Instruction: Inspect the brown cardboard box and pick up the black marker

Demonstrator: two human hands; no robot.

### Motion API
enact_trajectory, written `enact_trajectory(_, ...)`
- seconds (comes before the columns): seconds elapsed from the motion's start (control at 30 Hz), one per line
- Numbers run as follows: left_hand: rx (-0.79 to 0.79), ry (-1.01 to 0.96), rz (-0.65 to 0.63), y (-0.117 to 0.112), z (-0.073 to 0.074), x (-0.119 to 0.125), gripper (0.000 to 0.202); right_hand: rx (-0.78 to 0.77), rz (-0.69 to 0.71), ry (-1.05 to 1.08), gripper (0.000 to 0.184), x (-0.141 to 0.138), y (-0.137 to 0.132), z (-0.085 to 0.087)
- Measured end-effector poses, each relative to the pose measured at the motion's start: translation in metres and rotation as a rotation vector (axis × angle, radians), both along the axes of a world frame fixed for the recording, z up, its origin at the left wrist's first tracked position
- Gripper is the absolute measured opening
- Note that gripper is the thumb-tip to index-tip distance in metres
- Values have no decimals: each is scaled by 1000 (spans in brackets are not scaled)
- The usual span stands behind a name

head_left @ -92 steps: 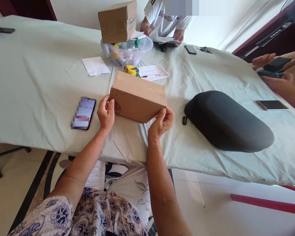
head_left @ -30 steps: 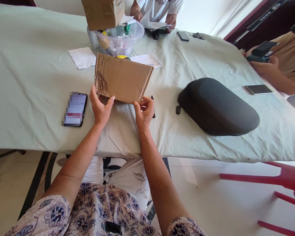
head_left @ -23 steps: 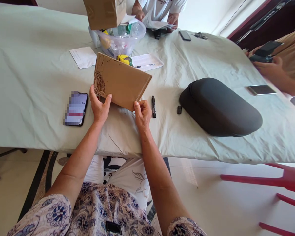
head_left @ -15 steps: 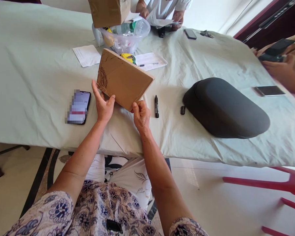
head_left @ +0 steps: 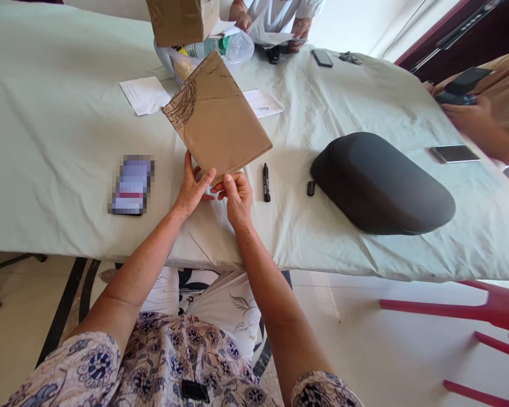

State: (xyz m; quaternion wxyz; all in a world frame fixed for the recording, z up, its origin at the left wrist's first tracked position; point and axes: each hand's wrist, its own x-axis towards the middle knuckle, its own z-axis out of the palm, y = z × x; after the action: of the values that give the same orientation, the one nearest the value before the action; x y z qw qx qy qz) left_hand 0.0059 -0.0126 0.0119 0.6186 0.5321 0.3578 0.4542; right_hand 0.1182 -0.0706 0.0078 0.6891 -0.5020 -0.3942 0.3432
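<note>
A flat brown cardboard box (head_left: 224, 121), with dark scribbled lines on its left corner, is held tilted above the table. My left hand (head_left: 194, 183) grips its lower edge, thumb in front and other fingers partly behind. My right hand (head_left: 237, 198) pinches the bottom corner beside it, thumb uppermost. Just right of my hands lies a black marker (head_left: 266, 183), uncapped, and its cap (head_left: 311, 188) sits further right. To the left a phone (head_left: 132, 186) rests with its lit screen blurred out.
A large dark padded seat (head_left: 384, 183) lies on the cloth-covered table (head_left: 68, 130). Behind the cardboard stand a plastic basin (head_left: 244, 48) of bottles and a bigger carton (head_left: 180, 22). Papers (head_left: 144, 95) lie nearby. Two people hold things at the far and right sides. A red stool (head_left: 441, 310) is below right.
The cardboard box has turned and tipped so its broad face shows more, covering the yellow tape measure. My left hand has slid right along its edge, closer to my right hand.
</note>
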Motion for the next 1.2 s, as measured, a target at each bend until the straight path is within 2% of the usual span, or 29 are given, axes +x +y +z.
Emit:
enact_trajectory(0.1, -100, -86, -111, -4, 3, 1, 98, -58, 53, -42, 58, -4, 3, -5)
enact_trajectory(0.27, -128, 10, -94, -4, -5, 7, 88, -135, -250, -289, 42, 1, 7, -10)
enact_trajectory(0.37, -152, 36, -58, -3, -10, 9, 77, -162, -218, -388, 36, 6, 5, -8)
enact_trajectory(0.43, -198, 30, 2, -1, -11, 8, 73, -129, -248, -425, 37, 9, 3, -5)
enact_trajectory(0.57, -306, -11, 112, 3, -8, 6, 63, -39, -441, -410, 35, 17, -2, -1)
enact_trajectory(0.7, -325, -90, 86, 7, -5, 3, 56, -6, -516, -312, 28, 40, 1, 8)
enact_trajectory(0.8, -271, -133, 45, 9, -5, 3, 48, -5, -458, -268, 36, 75, 26, 15)
enact_trajectory(1.0, -204, -148, -17, 10, -9, 2, 52, -88, -321, -369, 65, 159, 124, 13)
enact_trajectory(1.1, -177, -145, -38, 10, -11, 0, 58, -132, -238, -350, 75, 174, 151, 9)
enact_trajectory(1.2, -121, -131, -30, 11, -12, 1, 66, -127, -187, -347, 78, 165, 146, 8)
